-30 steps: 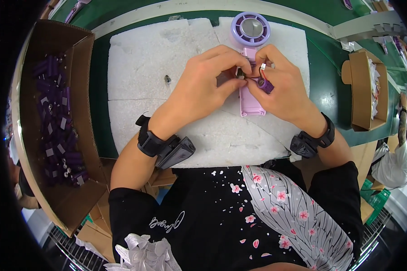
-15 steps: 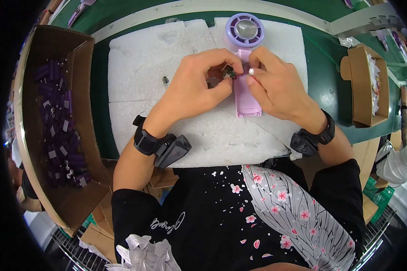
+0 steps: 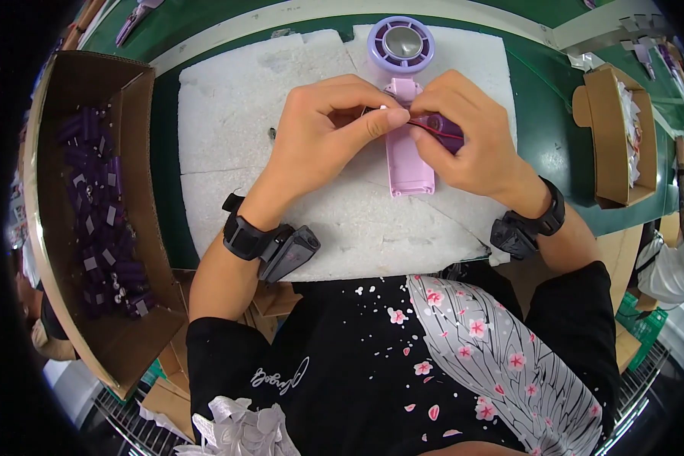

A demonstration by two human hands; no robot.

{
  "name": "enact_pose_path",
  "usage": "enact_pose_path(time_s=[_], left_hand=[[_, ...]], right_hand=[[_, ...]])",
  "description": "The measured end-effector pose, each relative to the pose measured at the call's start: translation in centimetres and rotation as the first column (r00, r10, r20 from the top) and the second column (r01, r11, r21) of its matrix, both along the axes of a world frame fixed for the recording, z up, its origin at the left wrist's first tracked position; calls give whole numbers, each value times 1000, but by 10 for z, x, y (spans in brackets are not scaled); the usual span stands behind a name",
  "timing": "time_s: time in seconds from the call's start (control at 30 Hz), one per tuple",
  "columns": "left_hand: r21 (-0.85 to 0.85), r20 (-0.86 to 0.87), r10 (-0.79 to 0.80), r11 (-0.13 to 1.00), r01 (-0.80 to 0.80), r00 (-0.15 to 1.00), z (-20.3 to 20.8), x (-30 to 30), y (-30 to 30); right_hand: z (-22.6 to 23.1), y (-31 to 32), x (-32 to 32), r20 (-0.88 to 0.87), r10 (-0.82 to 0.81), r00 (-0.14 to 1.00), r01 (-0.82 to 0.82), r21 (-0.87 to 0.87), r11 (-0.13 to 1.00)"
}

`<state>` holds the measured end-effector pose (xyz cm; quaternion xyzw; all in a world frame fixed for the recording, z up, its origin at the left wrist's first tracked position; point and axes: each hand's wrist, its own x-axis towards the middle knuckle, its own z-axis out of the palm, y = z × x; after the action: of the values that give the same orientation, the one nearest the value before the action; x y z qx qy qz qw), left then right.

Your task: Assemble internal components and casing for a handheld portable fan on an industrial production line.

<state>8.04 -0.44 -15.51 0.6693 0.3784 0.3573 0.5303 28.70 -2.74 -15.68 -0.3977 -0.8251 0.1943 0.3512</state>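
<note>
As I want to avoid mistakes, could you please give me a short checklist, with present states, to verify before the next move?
1. Purple cylinder held in the right hand: ok.
2. What the left hand pinches: cannot tell, mostly hidden.
3. Red wire connected at its ends: cannot tell, covered.
4. Pink shell on the white foam board: ok.
5. Cylinder inside shell: not ok, hand-held to its right.

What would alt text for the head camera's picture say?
A person's right fingers hold a purple cylinder with red wire, the left fingers beside them, over a pink-and-purple handheld fan on white foam. A cardboard box of purple cylinders stands at left.
</note>
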Motion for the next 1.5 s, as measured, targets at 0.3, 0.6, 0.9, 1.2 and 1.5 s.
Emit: enact_pose_path(time_s=[0.3, 0.6, 0.9, 1.2, 1.5], left_hand=[[-96, 43, -8, 995, 13, 999, 1, -2, -5], [266, -83, -13, 963, 35, 996, -6, -3, -2], [133, -62, 57, 990, -49, 996, -5, -2, -4], [3, -69, 80, 997, -80, 994, 2, -1, -5], [-128, -38, 56, 990, -60, 998, 1, -1, 0]], right_hand=[[-3, -4, 2, -222, -48, 974, 39, -48, 998], [2, 5, 12, -260, 66, 963, -142, -284, 948], [4, 0, 1, -178, -45, 983, 16, -160, 987], [3, -1, -1, -73, -69, 995, 68, -14, 998], [-1, 3, 2, -103, -38, 994, 26, -116, 993]])
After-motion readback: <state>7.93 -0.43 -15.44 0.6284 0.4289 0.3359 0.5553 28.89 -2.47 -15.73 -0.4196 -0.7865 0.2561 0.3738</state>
